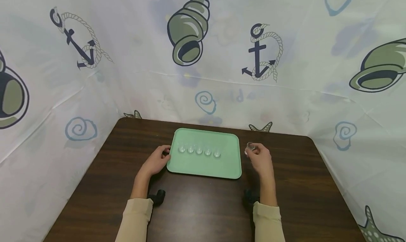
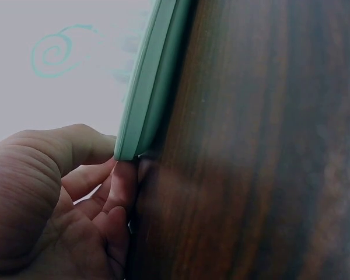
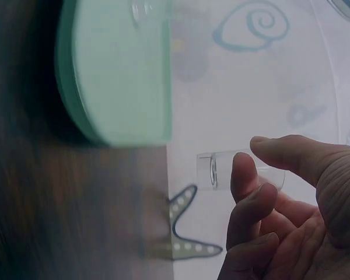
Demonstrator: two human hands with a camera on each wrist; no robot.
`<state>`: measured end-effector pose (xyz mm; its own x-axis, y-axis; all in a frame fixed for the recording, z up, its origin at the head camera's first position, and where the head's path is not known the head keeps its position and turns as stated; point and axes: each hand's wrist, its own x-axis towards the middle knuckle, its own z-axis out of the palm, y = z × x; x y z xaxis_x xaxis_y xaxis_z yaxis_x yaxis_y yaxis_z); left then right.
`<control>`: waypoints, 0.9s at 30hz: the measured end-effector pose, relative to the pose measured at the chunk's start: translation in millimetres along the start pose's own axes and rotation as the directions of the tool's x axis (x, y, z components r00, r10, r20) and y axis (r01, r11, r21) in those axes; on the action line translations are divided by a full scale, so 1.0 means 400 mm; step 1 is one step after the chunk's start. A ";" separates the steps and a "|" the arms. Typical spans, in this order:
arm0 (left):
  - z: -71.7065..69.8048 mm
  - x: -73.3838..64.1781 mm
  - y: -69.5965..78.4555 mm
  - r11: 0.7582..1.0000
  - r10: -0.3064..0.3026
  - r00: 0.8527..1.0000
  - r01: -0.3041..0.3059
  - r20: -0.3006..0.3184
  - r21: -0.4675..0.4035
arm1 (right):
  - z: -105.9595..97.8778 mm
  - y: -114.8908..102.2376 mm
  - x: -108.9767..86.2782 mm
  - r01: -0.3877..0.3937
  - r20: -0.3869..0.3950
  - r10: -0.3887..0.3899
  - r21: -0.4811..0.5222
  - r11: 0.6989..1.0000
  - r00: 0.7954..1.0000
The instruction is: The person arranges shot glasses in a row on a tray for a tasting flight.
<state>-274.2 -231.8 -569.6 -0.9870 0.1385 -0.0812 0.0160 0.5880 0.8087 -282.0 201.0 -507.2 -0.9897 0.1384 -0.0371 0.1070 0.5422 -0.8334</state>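
My right hand (image 1: 260, 160) pinches a small clear glass (image 1: 250, 146) between thumb and fingers, just off the right side of a green tray (image 1: 203, 168). In the right wrist view the glass (image 3: 207, 170) lies sideways in the picture, its thick base pointing away from the palm. At the tray's left edge, my left hand (image 1: 156, 161) grips the rim. The left wrist view shows the thumb on the tray's edge (image 2: 141, 111) and curled fingers below it. Several similar clear glasses (image 1: 199, 150) stand in a row across the tray.
Beneath the tray is a dark wood-grain table (image 1: 298, 175). A pale cloth (image 1: 228, 104) printed with shells, anchors and starfish hangs behind the table and along its sides. Each wrist wears a black camera mount (image 1: 158, 197).
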 end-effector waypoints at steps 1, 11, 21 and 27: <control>0.000 0.000 -0.001 1.000 -0.001 1.000 0.001 0.001 -0.002 | 0.009 -0.003 0.001 0.003 0.009 -0.003 0.001 1.000 1.000; 0.000 0.000 0.000 1.000 0.000 1.000 0.001 0.005 -0.011 | 0.083 -0.023 0.003 0.025 0.063 -0.022 -0.048 0.999 0.998; -0.004 -0.001 -0.001 1.000 0.003 1.000 -0.003 0.012 -0.009 | 0.133 -0.036 0.000 0.027 0.167 -0.012 -0.087 0.996 0.986; -0.002 0.001 -0.003 1.000 0.009 1.000 -0.009 0.009 -0.008 | 0.153 -0.032 0.003 0.029 0.163 -0.008 -0.131 0.991 0.987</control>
<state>-274.8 -233.2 -570.2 -0.9854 0.1510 -0.0787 0.0239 0.5802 0.8141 -290.3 143.5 -530.4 -0.9928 -0.0028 -0.1201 0.0895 0.6499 -0.7548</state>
